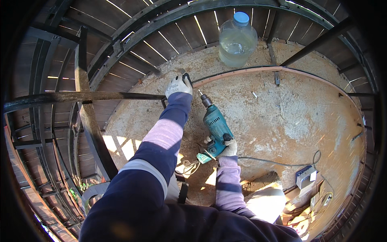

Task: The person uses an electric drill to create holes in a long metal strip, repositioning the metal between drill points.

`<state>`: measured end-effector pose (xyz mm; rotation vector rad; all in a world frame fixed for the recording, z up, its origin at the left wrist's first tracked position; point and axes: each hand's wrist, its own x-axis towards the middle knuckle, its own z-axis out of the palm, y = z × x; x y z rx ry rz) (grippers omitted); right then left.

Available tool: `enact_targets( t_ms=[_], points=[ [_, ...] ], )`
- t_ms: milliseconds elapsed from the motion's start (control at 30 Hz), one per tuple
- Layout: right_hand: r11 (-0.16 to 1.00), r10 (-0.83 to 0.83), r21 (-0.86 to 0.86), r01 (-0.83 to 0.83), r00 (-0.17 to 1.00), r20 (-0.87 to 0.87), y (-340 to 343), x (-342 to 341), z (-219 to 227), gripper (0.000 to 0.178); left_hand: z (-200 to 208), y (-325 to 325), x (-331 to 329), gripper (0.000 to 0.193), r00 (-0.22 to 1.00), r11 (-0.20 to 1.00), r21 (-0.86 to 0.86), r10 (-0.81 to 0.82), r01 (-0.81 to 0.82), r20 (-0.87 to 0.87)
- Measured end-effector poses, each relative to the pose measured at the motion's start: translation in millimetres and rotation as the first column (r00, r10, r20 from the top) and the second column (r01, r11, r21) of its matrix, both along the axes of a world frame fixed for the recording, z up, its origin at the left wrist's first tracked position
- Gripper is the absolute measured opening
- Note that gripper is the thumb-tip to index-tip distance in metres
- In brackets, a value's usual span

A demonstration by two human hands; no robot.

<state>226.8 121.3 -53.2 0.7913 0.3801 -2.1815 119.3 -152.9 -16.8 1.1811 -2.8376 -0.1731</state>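
Note:
My right hand [229, 147], in a white glove with dark fingertips, grips the handle of a teal corded power drill [216, 123]. Its chuck and thin bit point away from me and slightly left, with the bit's tip just short of my left hand [178, 85]. That hand, in a pale glove with dark fingertips, is closed at the left end of a long curved strip [242, 70], pinkish-brown on its face with a dark edge. My fingers partly hide how they grip it. A black metal bar [121, 96] meets the spot beside my left wrist.
A large clear bottle [238, 42] with a blue cap, partly filled with liquid, stands beyond the strip. Black metal framing [90, 129] rises at left. The drill's cord [278, 162] runs right, near a grey-blue box [306, 177]. Dark slats [173, 38] surround the dusty floor.

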Motion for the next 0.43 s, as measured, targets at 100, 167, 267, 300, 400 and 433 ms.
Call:
enact_targets(
  t_ms=[100, 167, 267, 300, 400, 433],
  points=[
    [0.996, -0.082, -0.038, 0.086, 0.991, 0.103, 4, 11, 5, 0.07, -1, 0, -4, 0.043, 0.999, 0.996, 0.09, 0.023, -0.026, 0.032],
    [0.99, -0.136, -0.01, 0.141, 0.967, 0.214, 3, 15, 13, 0.062, 13, -1, -2, 0.044, 0.999, 0.988, 0.148, 0.034, -0.04, 0.039],
    [0.983, -0.172, 0.096, 0.156, 0.965, 0.196, 8, 15, 15, 0.051, 20, -6, -3, 0.045, 1.0, 0.987, 0.158, 0.018, -0.019, 0.012],
    [0.971, -0.184, 0.185, 0.15, 0.966, 0.181, 9, 17, 24, 0.05, 23, -8, -4, 0.045, 0.998, 0.985, 0.165, 0.039, -0.045, 0.039],
    [0.943, -0.216, 0.28, 0.179, 0.971, 0.104, 23, 21, 37, 0.047, 16, -10, -8, 0.047, 0.986, 0.971, 0.206, 0.091, -0.119, 0.142],
    [0.94, -0.222, 0.285, 0.189, 0.971, 0.089, 28, 22, 42, 0.047, 14, -8, -10, 0.047, 0.988, 0.97, 0.215, 0.083, -0.11, 0.13]
  ],
)
